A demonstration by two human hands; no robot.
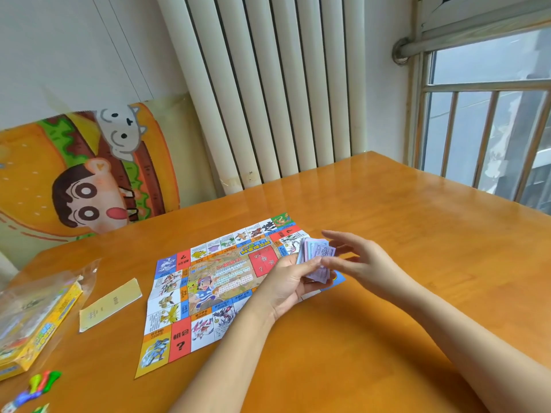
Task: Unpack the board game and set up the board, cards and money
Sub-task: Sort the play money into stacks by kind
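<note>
1. Over the board's [179, 308] right edge, the left hand [287, 283] clamps the paper money stack [317, 253]. The right hand [362, 259] hovers beside it, fingers apart, holding nothing.
2. If that grip loosens, the thin notes could slip and scatter.
3. Left to right there is one game box [35, 323], one pale yellow card [110, 304], one unfolded board and one money stack.

— What is seen beyond the grip [293, 278]?
— A white ribbed radiator [268, 93] is set against the wall [59, 55], a cartoon cushion [83, 174] propped leftward.
— And rightward?
— Daylight is admitted through a barred window [489, 114] past the glossy wooden tabletop [387, 323].
</note>
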